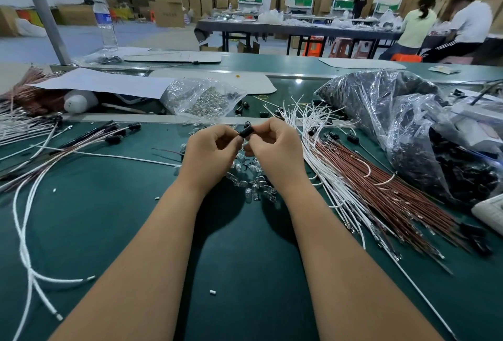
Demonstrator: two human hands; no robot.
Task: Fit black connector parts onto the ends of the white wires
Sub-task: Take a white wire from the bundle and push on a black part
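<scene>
A small black connector part (pixel 246 131) is held just above the green table (pixel 234 259) between both hands. My left hand (pixel 211 150) pinches its left end, and my right hand (pixel 273 147) grips its right side with curled fingers. Any wire entering the part is hidden by my fingers. Loose white wires (pixel 324 166) fan out to the right beside brown wires (pixel 381 188). Finished wires with black ends (pixel 119 132) lie at the left. Several loose black connector parts (pixel 333 135) sit near the wire tips.
A heap of small clear bulbs (pixel 253 185) lies under my hands. A clear bag of bulbs (pixel 201 99) sits behind, and a big plastic bag of black parts (pixel 408 128) at right. Long white wires (pixel 24 231) curl at left. People work at a far table.
</scene>
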